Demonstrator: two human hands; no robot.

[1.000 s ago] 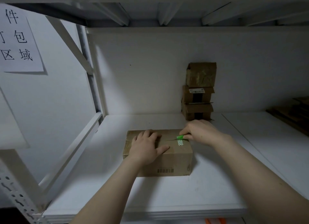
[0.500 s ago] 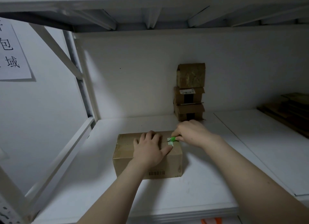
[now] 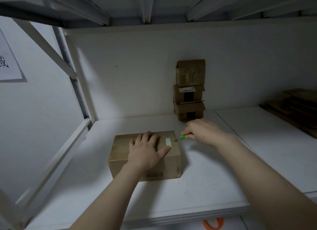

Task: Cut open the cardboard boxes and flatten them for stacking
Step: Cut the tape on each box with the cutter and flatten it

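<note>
Fingers (image 3: 151, 138) of the left hand (image 3: 145, 150) are straight and a little spread. They lie flat on the top of the box (image 3: 169, 164), and the thumb points out to the right, toward a white sticker (image 3: 168, 142) with a green pattern. The palm presses down on the middle of the top.

The right hand (image 3: 204, 132) is just beside the right end of the box, above the shelf (image 3: 188, 193). Its fingers (image 3: 187, 132) are curled and pinch a green cutter (image 3: 182, 137). The front end of the cutter points to the upper right edge of the box, where the middle seam ends. I cannot tell if the blade touches the cardboard, because it is too small and dark.

The box is brown and closed. It stands on the white shelf, near the left side, with a barcode (image 3: 154, 174) on the face toward the person. Tape runs over its left end.

Behind the right hand, a stack of three small boxes (image 3: 189, 90) stands against the back wall. Flat cardboard pieces (image 3: 295, 107) lie far to the right on the same shelf, well apart from the box. A paper sign (image 3: 8, 65) hangs on the left wall. Under the front edge of the shelf, part of an orange object (image 3: 212, 223) is visible.
</note>
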